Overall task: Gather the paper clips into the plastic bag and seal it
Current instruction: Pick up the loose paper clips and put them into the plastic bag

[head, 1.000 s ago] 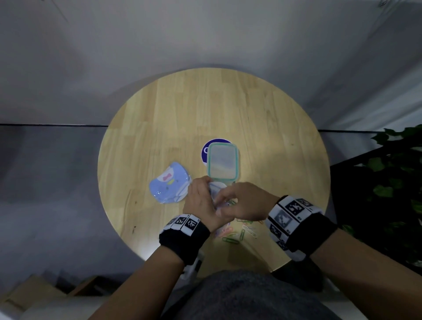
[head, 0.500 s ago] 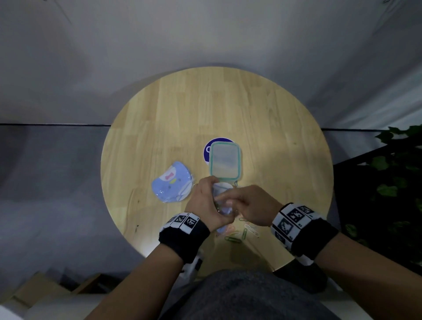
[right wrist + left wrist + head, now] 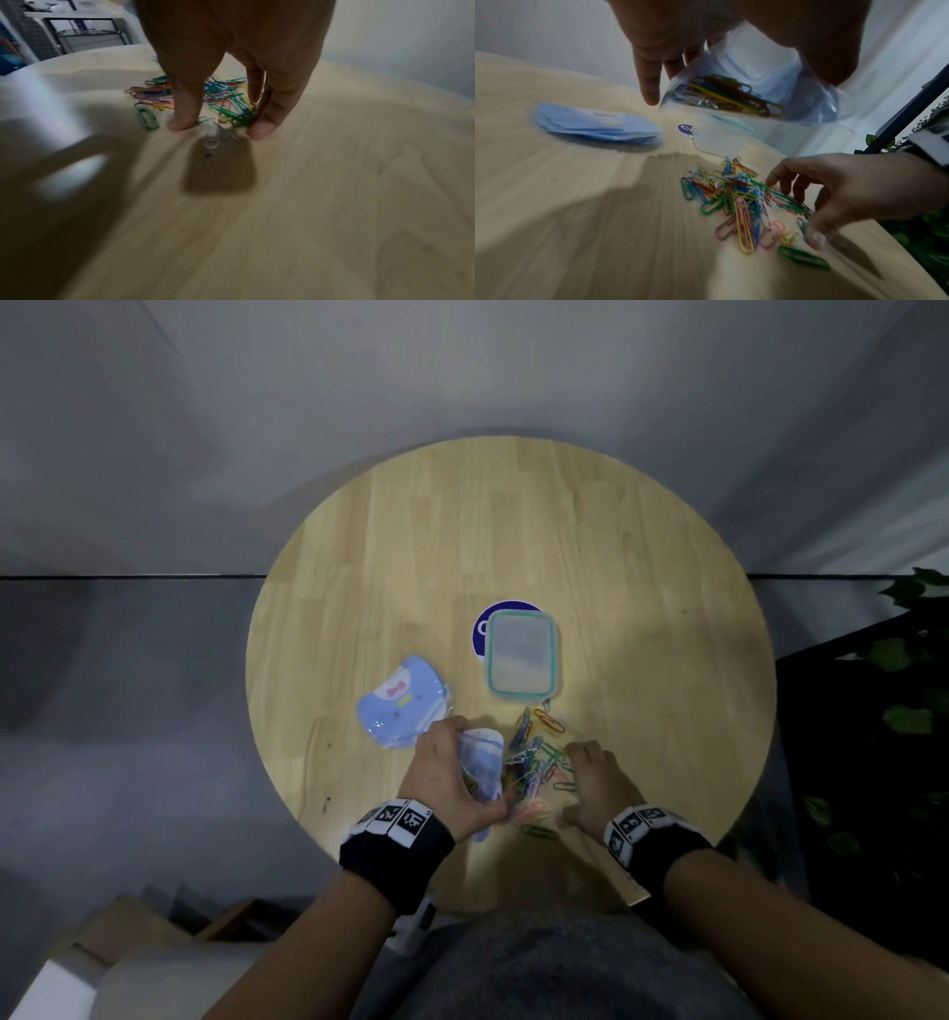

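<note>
**A:** Left hand [image 3: 445, 775] gripping the plastic bag [image 3: 752, 89] up off the table [image 3: 513, 531], a few clips already showing inside. Most of the paper clips [image 3: 536, 762] heaped loose near the front edge, just below the lidded box [image 3: 520, 654].

**B:** Right hand [image 3: 598, 780] down at the pile, thumb and fingers spread wide round the right side, nothing pinched yet as far as visible.

**A:** Biggest risk: sweeping too hard and flicking that stray green clip [image 3: 803, 257] off the rim. Sitting pretty close to the drop.

**B:** Also tipping the bag. Can't tell how open the mouth is, but tilted wrong, could spill what's in there. And tangled clips snagging on the way in, probably.
</note>
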The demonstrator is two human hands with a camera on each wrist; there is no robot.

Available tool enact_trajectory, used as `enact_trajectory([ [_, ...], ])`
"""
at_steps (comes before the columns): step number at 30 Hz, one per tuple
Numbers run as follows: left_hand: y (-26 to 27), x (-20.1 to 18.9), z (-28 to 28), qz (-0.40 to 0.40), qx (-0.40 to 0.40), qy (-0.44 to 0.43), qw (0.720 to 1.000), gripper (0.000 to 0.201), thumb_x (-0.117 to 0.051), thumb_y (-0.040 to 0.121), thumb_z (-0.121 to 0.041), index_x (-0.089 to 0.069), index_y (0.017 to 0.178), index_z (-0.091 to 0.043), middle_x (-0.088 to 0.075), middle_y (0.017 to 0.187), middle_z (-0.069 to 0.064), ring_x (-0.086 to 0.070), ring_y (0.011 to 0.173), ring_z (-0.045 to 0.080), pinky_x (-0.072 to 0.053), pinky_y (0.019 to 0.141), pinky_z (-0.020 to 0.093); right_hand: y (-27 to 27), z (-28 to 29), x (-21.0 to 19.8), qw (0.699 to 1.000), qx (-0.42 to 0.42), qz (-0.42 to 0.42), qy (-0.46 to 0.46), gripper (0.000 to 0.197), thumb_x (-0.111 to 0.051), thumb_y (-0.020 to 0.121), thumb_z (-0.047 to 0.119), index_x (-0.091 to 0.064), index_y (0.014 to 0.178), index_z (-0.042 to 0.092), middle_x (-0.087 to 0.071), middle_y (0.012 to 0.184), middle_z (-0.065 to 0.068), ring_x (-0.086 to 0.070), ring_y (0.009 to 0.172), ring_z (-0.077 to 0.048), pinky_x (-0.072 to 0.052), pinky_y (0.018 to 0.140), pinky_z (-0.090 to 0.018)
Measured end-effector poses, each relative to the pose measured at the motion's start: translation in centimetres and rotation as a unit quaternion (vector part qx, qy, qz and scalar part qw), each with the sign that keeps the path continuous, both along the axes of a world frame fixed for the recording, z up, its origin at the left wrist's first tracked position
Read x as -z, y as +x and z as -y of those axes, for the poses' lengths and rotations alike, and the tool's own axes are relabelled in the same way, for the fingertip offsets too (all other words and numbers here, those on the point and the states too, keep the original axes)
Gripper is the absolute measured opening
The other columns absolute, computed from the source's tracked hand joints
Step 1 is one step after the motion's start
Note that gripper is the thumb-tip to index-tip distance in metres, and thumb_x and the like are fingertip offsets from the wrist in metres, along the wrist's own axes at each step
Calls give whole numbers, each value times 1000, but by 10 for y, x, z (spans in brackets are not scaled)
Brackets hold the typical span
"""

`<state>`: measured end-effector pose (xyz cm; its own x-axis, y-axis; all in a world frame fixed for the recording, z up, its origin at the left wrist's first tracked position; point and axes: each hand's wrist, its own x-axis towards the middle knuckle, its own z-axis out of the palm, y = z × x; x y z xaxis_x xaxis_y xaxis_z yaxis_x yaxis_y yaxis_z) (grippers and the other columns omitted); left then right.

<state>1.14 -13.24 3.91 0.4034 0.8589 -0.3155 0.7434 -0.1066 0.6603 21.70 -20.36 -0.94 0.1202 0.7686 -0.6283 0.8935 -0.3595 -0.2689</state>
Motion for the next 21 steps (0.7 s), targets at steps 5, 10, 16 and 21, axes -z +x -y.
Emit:
enact_trajectory([
  [5,-5,2,6,-16,25,5,1000,96,-61,45,-59,-35,126,-13,-37,107,-4,-40,100,13,-36,79,23,-2,-11,6,997,42,-32,57,47,-62,79,5,-47,124,6,-47,128,-14,-47,119,-33,-42,94,-35],
  [10,-8,7,3,-25,32,13,999,92,-65,47,-53,-34,124,-16,-39,108,-3,-43,101,18,-38,77,25,-3,-16,3,993,83,-27,78,25,-57,84,6,-59,108,1,-58,114,-19,-57,105,-37,-46,87,-34],
  [16,-1,8,-4,-37,49,26,998,94,-75,51,-46,-33,127,-12,-43,116,4,-43,106,22,-39,81,27,9,-19,-11,966,241,-85,47,14,-61,73,-1,-70,73,9,-71,82,-10,-65,83,-29,-53,74,-29],
  [21,13,9,-8,-59,74,33,995,96,-76,49,-47,-33,129,-15,-45,117,5,-45,109,25,-42,88,31,22,-29,-54,927,315,-200,46,16,-72,66,-5,-68,59,9,-64,54,-7,-60,50,-21,-56,54,-29],
])
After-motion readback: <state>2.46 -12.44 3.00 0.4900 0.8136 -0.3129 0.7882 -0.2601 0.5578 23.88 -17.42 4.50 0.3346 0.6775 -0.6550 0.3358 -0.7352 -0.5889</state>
